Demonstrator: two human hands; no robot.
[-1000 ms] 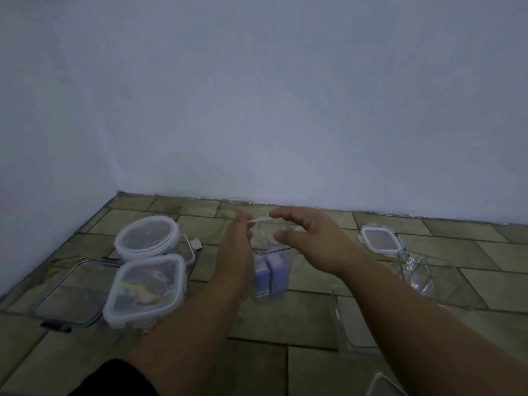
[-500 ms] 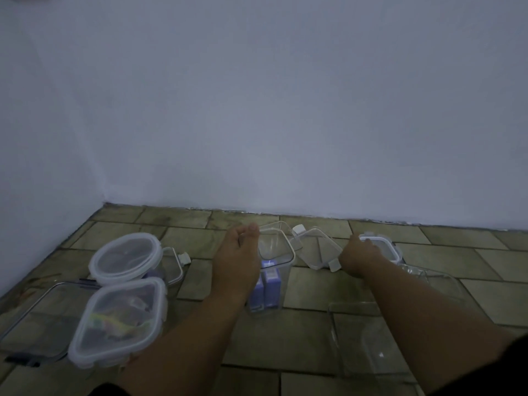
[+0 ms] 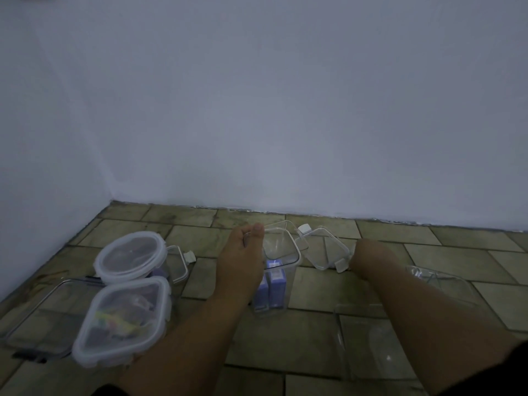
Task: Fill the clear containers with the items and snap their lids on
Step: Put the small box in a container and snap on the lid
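Observation:
A tall clear container (image 3: pixel 285 254) stands open on the tiled floor, with two purple boxes (image 3: pixel 271 290) upright inside. My left hand (image 3: pixel 243 261) grips its left side, fingertips at the rim. A clear lid with white tabs (image 3: pixel 325 251) lies flat on the floor just right of the container. My right hand (image 3: pixel 368 260) is down on the floor right of that lid. Its fingers are curled under and hidden, so I cannot see what it touches.
At left stand a round lidded container (image 3: pixel 131 258) and a square lidded container (image 3: pixel 123 318) holding coloured items, beside a flat clear box (image 3: pixel 34 321). An empty clear container (image 3: pixel 440 281) and a clear tray (image 3: pixel 368 341) sit at right. The wall is close behind.
My right hand took the clear lid off the tall container's top, laid it on the floor to the right, and moved further right onto the small white-rimmed lid. The left hand stayed.

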